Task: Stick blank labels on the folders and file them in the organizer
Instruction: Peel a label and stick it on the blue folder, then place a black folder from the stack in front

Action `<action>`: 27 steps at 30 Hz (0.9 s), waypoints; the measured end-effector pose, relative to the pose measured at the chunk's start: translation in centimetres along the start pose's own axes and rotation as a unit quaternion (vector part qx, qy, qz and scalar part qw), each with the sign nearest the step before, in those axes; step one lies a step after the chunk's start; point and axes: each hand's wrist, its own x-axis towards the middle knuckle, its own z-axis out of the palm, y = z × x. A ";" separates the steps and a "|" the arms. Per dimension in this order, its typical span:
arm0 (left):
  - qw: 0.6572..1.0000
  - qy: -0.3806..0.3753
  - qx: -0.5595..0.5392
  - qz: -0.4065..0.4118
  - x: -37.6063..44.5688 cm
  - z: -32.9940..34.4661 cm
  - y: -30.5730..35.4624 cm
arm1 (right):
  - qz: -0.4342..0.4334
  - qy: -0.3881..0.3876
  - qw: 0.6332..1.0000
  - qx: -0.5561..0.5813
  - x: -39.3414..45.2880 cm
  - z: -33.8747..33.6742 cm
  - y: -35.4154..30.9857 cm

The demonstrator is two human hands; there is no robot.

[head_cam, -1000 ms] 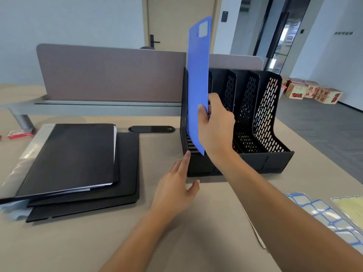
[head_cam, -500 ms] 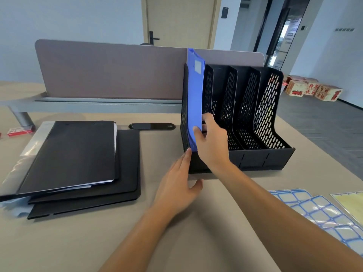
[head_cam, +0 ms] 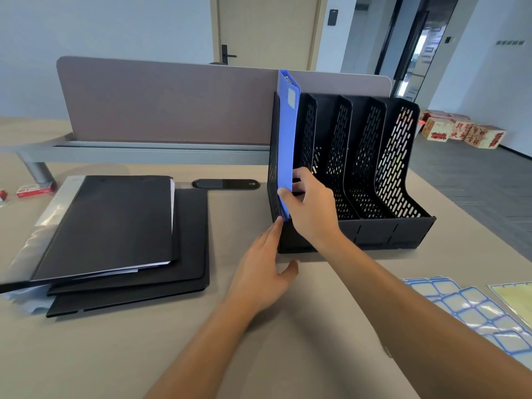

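Four slots: the black mesh file organizer (head_cam: pixel 374 180) has them side by side on the table (head_cam: pixel 259 355).
Leftmost slot: blue folder (head_cam: pixel 286 133) standing upright, white label (head_cam: pixel 291 98) near its top.
Other slots: nothing visible inside (mesh hides little).
Black folders (head_cam: pixel 115 226): stacked flat, left.
Label sheets (head_cam: pixel 472 309): flat, right.
Right hand (head_cam: pixel 311 208): pinching the blue folder's lower edge.
Left hand (head_cam: pixel 264 269): fingers spread, resting against the organizer's front corner.

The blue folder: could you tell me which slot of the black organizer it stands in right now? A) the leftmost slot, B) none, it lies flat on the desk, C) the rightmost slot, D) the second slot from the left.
A: the blue folder stands upright in the leftmost slot of the organizer, pinched by the right hand; the other slots look empty.
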 end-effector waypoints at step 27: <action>0.976 0.022 0.218 0.004 -2.1 -3.5 0.6 | -0.017 -0.015 0.995 -0.098 -5.9 -3.3 -2.7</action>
